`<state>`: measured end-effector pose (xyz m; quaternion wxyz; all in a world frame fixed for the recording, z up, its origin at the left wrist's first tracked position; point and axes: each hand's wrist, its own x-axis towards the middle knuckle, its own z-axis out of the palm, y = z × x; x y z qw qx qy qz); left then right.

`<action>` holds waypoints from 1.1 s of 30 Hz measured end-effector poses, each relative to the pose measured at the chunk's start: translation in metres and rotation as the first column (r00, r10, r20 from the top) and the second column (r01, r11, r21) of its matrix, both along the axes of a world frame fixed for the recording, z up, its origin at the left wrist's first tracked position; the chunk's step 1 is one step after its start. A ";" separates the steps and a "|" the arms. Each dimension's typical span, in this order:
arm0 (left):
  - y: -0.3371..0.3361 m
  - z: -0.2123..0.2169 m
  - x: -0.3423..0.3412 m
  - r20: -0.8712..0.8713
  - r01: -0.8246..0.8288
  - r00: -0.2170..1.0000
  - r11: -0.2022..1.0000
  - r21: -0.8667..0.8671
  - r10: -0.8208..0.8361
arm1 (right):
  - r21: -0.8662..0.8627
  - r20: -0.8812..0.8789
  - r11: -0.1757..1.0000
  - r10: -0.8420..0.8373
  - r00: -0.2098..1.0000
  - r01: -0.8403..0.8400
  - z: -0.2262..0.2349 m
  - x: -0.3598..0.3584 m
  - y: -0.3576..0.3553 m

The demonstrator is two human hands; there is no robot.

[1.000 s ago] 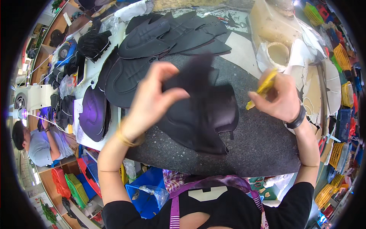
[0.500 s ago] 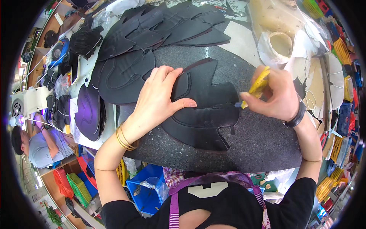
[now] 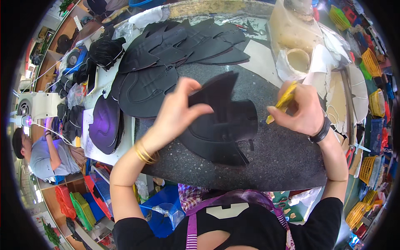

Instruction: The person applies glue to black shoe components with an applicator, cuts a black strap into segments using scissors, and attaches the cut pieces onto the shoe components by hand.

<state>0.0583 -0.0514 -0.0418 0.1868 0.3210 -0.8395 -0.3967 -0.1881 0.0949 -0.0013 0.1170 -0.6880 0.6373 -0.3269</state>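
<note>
A flat black cut piece (image 3: 227, 121), notched and with raised curved lines like a shoe upper, lies in front of me with its upper left part lifted. My left hand (image 3: 177, 106), slightly blurred, grips its left edge, thumb over the face and fingers at the upper edge. Right of the piece, my right hand (image 3: 302, 110) is closed around a slim yellow-wrapped tool (image 3: 285, 100), held apart from the piece. Its tip is hard to make out. Similar overlapping black pieces (image 3: 148, 89) fan out behind my left hand.
The dark speckled work surface (image 3: 283, 154) lies under the piece. Another black stack (image 3: 105, 125) stands at left. A white sheet (image 3: 262, 60) and a tape-like ring (image 3: 298, 61) are at the back right. A blue bin (image 3: 160, 212) stands below the edge; a person (image 3: 54, 150) sits at far left.
My left hand has gone from lying flat on the black piece to lifting its upper left edge. The yellow tool has drawn away from the piece's right edge.
</note>
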 end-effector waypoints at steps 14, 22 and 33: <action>-0.004 0.014 0.003 0.289 0.221 0.950 0.907 -0.358 -0.118 | -0.044 -0.040 0.997 0.055 0.998 -0.057 -0.005 0.012 -0.024; -0.001 0.010 0.002 0.313 0.256 0.940 0.881 -0.398 -0.132 | -0.046 -0.097 0.997 0.064 0.993 -0.068 0.004 0.014 -0.027; -0.003 0.023 0.005 0.038 -0.029 0.999 0.993 0.116 0.025 | -0.004 -0.105 1.000 -0.028 0.994 0.028 0.008 0.001 -0.003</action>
